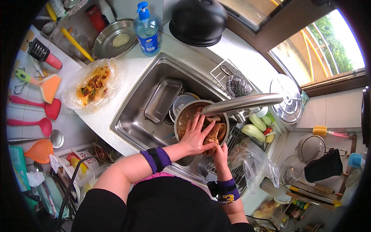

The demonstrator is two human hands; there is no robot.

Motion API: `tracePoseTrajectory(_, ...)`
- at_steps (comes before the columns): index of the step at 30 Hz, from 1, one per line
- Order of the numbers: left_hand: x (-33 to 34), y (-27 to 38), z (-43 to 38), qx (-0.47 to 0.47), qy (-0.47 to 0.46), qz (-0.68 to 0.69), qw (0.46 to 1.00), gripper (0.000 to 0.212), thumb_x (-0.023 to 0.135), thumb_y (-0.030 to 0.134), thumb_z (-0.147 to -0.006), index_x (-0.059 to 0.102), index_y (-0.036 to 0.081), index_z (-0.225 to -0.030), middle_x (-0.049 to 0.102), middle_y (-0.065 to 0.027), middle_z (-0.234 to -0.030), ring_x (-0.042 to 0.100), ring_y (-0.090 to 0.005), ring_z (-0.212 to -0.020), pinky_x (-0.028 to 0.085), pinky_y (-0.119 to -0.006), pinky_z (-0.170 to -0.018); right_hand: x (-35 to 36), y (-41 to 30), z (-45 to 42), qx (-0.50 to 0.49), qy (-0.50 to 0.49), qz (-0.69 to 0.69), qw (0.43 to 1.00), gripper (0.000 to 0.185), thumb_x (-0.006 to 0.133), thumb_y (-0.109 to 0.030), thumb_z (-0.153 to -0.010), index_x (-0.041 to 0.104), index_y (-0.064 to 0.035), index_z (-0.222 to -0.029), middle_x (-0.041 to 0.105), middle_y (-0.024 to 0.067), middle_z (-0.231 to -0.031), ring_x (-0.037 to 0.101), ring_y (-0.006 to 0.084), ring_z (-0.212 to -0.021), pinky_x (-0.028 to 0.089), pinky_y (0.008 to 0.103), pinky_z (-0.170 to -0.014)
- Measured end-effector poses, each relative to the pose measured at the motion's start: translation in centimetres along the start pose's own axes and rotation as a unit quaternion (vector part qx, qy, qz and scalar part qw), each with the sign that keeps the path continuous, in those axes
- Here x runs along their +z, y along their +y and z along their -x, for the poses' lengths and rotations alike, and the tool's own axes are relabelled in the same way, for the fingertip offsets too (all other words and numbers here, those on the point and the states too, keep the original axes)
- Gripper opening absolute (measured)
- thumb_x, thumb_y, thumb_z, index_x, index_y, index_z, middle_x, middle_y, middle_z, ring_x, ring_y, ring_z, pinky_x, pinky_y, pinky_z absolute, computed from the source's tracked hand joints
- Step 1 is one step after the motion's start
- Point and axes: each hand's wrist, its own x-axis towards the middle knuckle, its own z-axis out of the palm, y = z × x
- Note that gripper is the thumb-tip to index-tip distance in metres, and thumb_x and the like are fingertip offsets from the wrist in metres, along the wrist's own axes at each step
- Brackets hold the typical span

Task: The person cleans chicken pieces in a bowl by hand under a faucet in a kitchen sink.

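Observation:
A round metal pot (177,117) holds browned pieces of meat (214,134) and some cloudy liquid, above the right part of a stainless steel sink (130,127). My left hand (197,136) lies across the pot with its fingers spread, touching the meat. At the near right rim, my right hand (221,156) grips the pot beside a piece of meat; its fingers are partly hidden. The faucet spout (243,103) reaches over the pot, close to my left fingertips. Behind the pot, a rectangular metal tray (163,100) and stacked dishes (185,100) rest in the sink.
A plastic bag of food scraps (92,87) sits on the left counter. A blue soap bottle (147,37) and a black dome-shaped vessel (198,21) stand behind. Steel wool (238,86), pale green vegetables (254,132) and a clear plastic bag (250,162) are at right.

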Motion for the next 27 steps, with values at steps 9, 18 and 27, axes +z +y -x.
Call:
tracePoseTrajectory(9,1.1,0.2,1.5,-0.088,-0.008,0.053,0.995,0.094,0.049,0.071,-0.079,0.01,0.025,-0.15,-0.001,-0.0271,-0.152,-0.003,-0.0464,-0.14,0.014,-0.066,-0.104,0.6,-1.5,0.2,0.001,-0.031,0.073,0.997,0.04,0.041,0.003,-0.085,0.048,0.0039,-0.124,0.058,0.009,-0.117,0.057,0.0174,-0.103,0.046,0.0287,-0.088)
tracePoseTrajectory(18,0.7,0.1,3.0,-0.135,0.011,0.055,0.989,0.096,0.053,0.07,-0.076,0.014,0.022,-0.15,0.005,-0.0276,-0.15,0.006,-0.048,-0.138,0.015,-0.063,-0.106,1.2,-1.5,0.2,0.026,-0.05,0.089,0.994,0.042,0.043,0.002,-0.084,0.047,0.0021,-0.126,0.059,0.0086,-0.116,0.058,0.0172,-0.101,0.048,0.0287,-0.087)
tracePoseTrajectory(27,0.6,-0.7,3.6,-0.187,0.05,0.032,0.981,0.105,0.053,0.075,-0.072,0.009,0.02,-0.15,0.001,-0.0272,-0.151,0.004,-0.051,-0.137,0.013,-0.069,-0.102,3.2,-2.3,0.4,0.006,-0.053,0.138,0.989,0.039,0.043,-0.002,-0.085,0.048,-0.0002,-0.124,0.061,0.0064,-0.109,0.061,0.0127,-0.087,0.051,0.022,-0.059)
